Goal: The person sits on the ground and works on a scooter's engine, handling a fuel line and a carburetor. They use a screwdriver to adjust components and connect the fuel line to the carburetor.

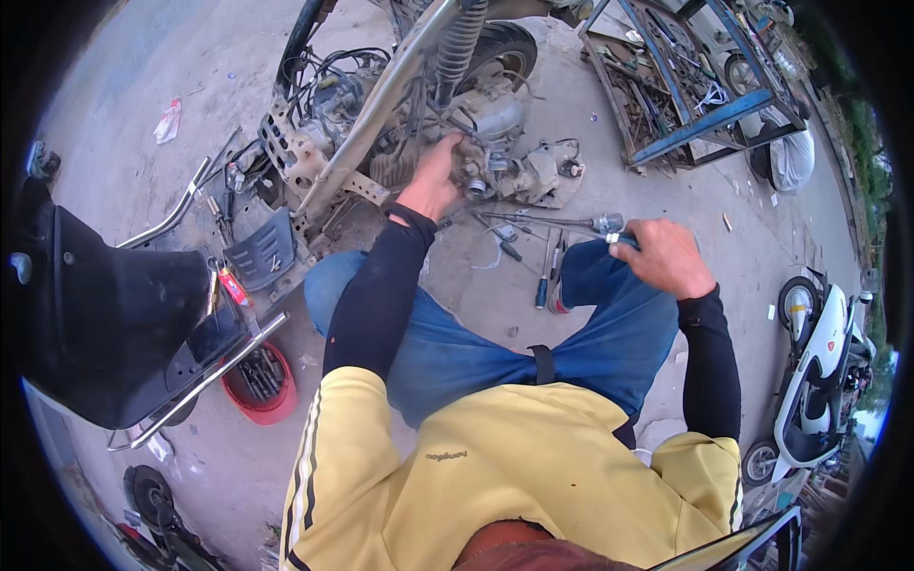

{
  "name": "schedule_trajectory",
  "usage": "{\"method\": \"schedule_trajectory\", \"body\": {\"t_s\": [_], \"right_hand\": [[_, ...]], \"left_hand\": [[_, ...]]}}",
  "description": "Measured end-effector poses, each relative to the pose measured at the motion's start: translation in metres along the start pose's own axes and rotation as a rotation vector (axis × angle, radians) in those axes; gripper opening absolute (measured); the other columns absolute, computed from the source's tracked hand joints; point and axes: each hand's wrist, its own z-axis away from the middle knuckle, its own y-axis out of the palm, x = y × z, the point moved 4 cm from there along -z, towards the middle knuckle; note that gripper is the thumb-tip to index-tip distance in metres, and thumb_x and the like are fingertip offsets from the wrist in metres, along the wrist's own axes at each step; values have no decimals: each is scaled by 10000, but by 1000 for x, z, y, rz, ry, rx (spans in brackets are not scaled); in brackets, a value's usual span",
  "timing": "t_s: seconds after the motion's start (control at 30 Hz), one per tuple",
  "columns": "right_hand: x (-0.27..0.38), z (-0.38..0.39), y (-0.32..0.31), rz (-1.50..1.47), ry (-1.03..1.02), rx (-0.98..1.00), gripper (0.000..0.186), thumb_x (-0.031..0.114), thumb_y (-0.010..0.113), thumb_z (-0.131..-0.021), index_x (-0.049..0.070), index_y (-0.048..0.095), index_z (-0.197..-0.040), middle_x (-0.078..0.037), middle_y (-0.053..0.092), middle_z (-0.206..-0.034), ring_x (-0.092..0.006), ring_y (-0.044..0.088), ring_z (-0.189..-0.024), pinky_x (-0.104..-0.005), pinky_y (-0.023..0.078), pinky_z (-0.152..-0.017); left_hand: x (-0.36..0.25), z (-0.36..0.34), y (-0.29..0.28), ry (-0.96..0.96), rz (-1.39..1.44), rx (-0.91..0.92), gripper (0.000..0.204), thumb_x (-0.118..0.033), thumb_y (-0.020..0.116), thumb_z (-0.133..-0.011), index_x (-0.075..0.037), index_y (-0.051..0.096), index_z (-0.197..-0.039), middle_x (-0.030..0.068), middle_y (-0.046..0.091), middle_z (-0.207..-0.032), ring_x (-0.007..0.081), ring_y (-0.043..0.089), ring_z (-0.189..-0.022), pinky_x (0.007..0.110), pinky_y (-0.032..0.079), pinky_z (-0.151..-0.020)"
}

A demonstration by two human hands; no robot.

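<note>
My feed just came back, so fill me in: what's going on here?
The person's left hand reaches in at the dirty engine of a partly stripped motorbike. The right hand holds a long-shafted, clear-handled tool, apparently a screwdriver. A blue-handled tool lies on the ground nearby.

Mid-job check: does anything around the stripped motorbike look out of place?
Yes: a crumpled white-and-red wrapper lies on the grey concrete ground like litter, and a blue-handled screwdriver lies loose beside the right shoe, where it might get stepped on.
</note>
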Motion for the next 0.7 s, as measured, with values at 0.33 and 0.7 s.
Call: {"method": "schedule_trajectory", "body": {"t_s": [0.33,0.7], "right_hand": [[64,-24,280,-328,-117,248,310,256,644,-940,-15,645,-1091,-250,712,-1023,-432,691,-991,-509,540,-861],[62,-32,308,-249,-72,200,480,267,678,-906,31,592,-1315,-229,598,-1318,-375,602,-1231,-601,442,-987]], "left_hand": [[-4,18,0,3,83,35,413,-465,389,-1052,-131,609,-1153,86,678,-1153,261,637,-1057,471,484,-909],[-2,37,23,-28,213,191,648,-584,361,-993,-66,651,-1253,173,711,-1176,372,672,-1054,520,514,-906]]}}
